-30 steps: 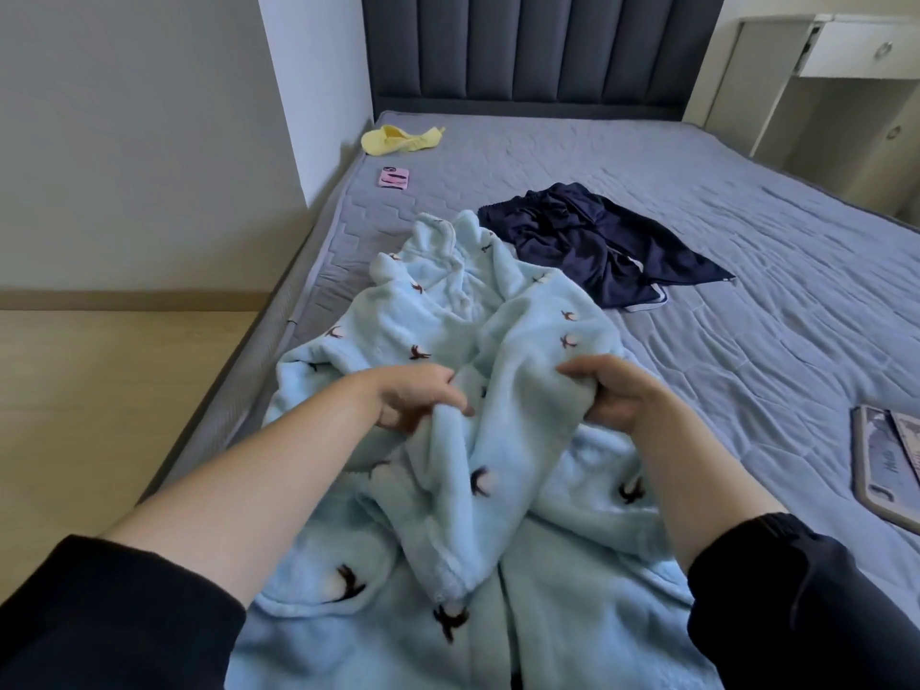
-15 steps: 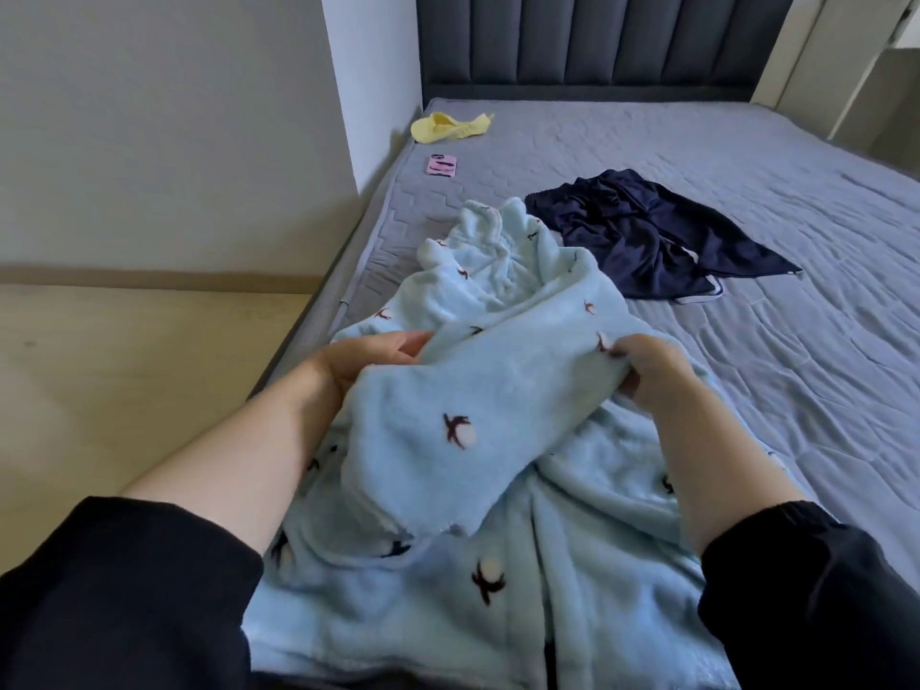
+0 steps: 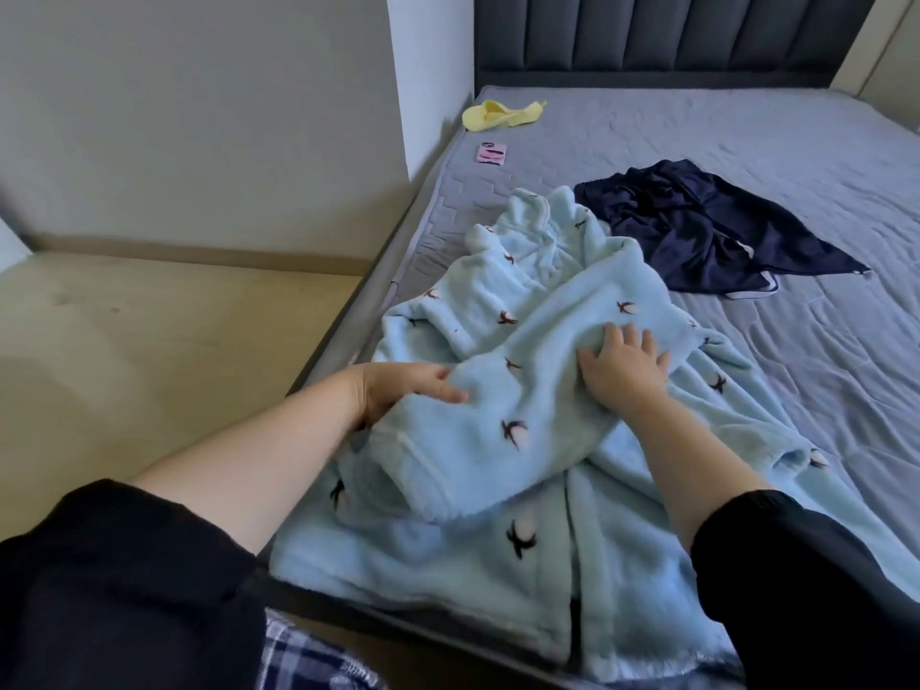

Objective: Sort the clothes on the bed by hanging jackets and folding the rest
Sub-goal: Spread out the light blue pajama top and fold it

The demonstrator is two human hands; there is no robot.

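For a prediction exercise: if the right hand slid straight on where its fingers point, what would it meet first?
The right hand would meet more of the blue fleece garment under it, then probably the navy garment; depth is unclear.

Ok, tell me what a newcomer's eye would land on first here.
The pale blue fleece garment sprawls over the near left edge of the bed, right hand pressing flat on its folded part, left hand gripping the fold's end. Behind it lies a crumpled navy garment.
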